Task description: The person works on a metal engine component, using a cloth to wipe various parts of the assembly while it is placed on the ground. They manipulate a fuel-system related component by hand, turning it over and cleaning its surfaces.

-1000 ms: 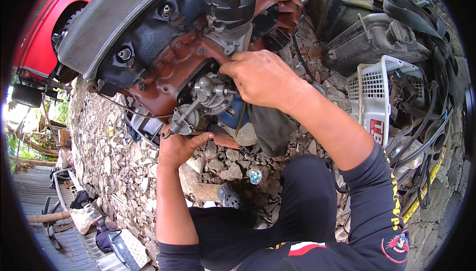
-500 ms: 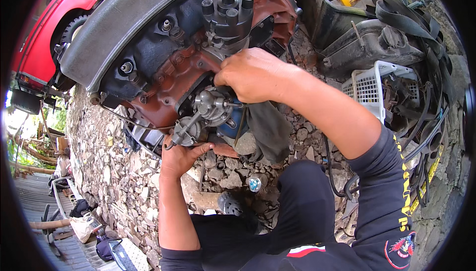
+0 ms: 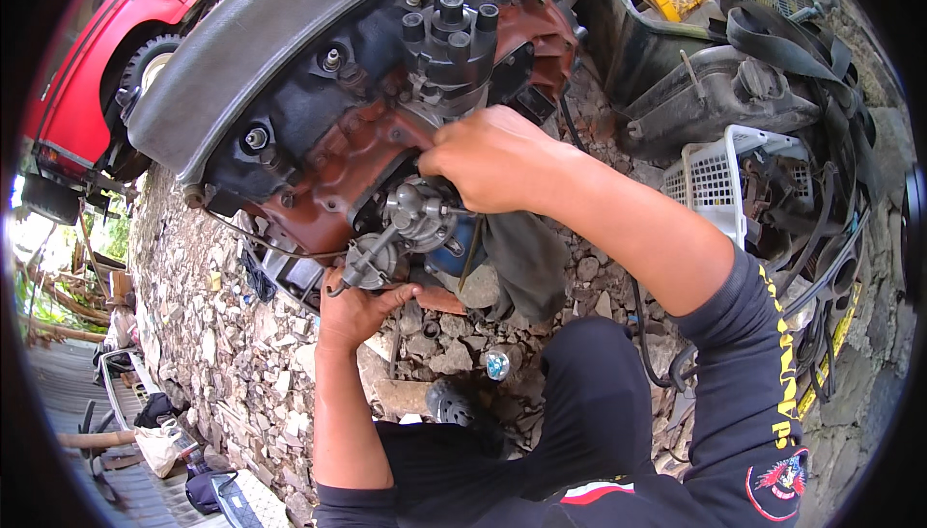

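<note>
Head view is giving me a grey metal pump assembly (image 3: 413, 215) sitting along the near edge of the reddish-brown engine block (image 3: 333, 202), just left of a blue canister (image 3: 454, 254) and a dark cloth (image 3: 527, 260). The hands are staying apart from one another: the left hand (image 3: 355, 318) is reaching under the pump's round lower housing (image 3: 375, 263) with its thumb sticking out, while the right hand (image 3: 492, 161) is curling its fingers by the upper end, close against the block. Metal and knuckles are blocking my line to the fingertips, so I can't tell whether either hand is clamped on anything. I'm judging the pump to be rigid and dense for its size, probably slick if oil is coating it. I'm favouring a cupped hold beneath the lower housing for the weight, plus one on the upper body, sparing the hooked tube (image 3: 336, 289).
</note>
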A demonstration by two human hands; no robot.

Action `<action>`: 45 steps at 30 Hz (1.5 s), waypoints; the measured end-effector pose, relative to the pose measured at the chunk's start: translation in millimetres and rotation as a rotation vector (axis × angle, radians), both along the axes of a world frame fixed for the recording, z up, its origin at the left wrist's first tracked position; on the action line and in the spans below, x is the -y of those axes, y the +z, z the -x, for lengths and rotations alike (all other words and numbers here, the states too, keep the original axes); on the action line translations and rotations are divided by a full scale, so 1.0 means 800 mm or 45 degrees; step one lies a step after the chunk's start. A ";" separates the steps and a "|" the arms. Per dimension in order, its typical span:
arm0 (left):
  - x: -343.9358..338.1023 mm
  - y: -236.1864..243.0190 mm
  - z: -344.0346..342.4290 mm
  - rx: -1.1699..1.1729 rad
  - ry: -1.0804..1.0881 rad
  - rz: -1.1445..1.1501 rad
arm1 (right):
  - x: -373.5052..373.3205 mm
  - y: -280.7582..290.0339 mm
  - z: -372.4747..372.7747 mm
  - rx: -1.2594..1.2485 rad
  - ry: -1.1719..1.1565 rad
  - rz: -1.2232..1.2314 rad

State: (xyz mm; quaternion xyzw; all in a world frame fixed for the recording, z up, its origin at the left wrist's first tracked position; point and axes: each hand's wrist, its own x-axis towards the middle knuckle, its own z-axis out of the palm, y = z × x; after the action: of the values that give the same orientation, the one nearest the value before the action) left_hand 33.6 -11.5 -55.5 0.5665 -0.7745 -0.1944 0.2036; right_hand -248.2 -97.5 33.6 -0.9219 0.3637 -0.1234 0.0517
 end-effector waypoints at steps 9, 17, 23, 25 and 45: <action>0.000 0.013 0.011 -0.133 -0.012 -0.087 | -0.025 -0.034 0.012 0.806 -0.286 -0.274; -0.001 0.011 0.009 0.039 -0.013 0.069 | -0.027 -0.030 0.025 0.572 -0.127 -0.369; -0.001 0.011 0.009 0.101 -0.008 0.044 | -0.027 -0.033 0.016 0.560 -0.143 -0.251; 0.000 0.013 0.010 0.083 -0.007 0.045 | -0.027 -0.017 0.028 0.482 -0.131 -0.368; -0.002 0.016 0.011 0.011 -0.003 0.043 | -0.026 -0.057 0.021 0.729 -0.220 -0.324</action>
State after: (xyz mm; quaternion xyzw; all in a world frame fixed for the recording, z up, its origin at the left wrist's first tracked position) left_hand 24.8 -10.1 -42.6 0.5629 -0.7793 -0.1791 0.2094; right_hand -264.8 -76.4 -11.6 -0.8016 0.4238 -0.3350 0.2559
